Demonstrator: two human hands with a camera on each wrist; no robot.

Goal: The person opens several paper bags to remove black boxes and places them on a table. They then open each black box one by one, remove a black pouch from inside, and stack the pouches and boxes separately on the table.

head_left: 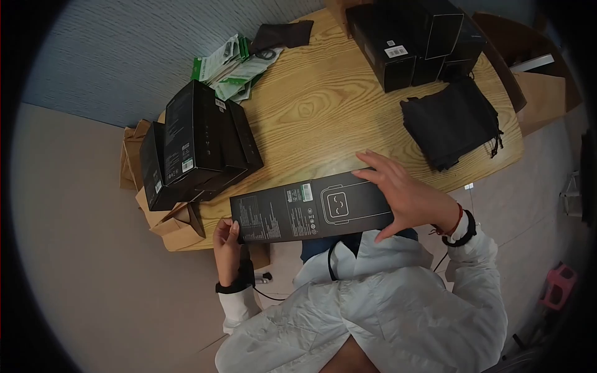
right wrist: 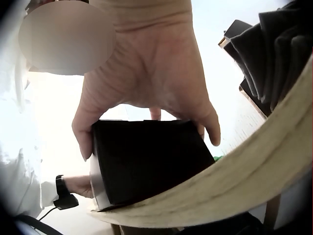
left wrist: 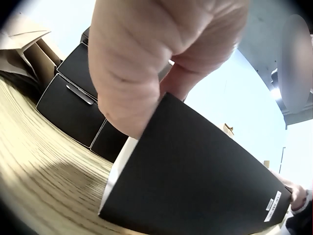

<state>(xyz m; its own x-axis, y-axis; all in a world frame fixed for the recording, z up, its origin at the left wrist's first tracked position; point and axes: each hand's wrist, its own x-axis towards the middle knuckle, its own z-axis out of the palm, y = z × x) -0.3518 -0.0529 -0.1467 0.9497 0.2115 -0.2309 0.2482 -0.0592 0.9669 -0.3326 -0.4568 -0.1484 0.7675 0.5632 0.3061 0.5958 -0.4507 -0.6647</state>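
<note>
A long black box (head_left: 311,208) with white print, a barcode label and a line drawing lies across the table's near edge. At its left end my left hand (head_left: 227,239) pinches the corner, thumb on the printed face. In the left wrist view, the fingers close over the corner of the box (left wrist: 195,171), and a pale strip shows along its end. My right hand (head_left: 404,196) spans the right end, thumb along the near side and fingers over the far side. The right wrist view shows the hand (right wrist: 146,73) straddling the end of the box (right wrist: 151,161).
Black boxes (head_left: 199,137) are stacked at the left, beside brown cardboard (head_left: 180,227). Green and white packets (head_left: 233,68) and a dark pouch (head_left: 283,36) lie at the back. More black boxes (head_left: 398,62) and black drawstring bags (head_left: 451,121) occupy the right of the wooden table (head_left: 305,115).
</note>
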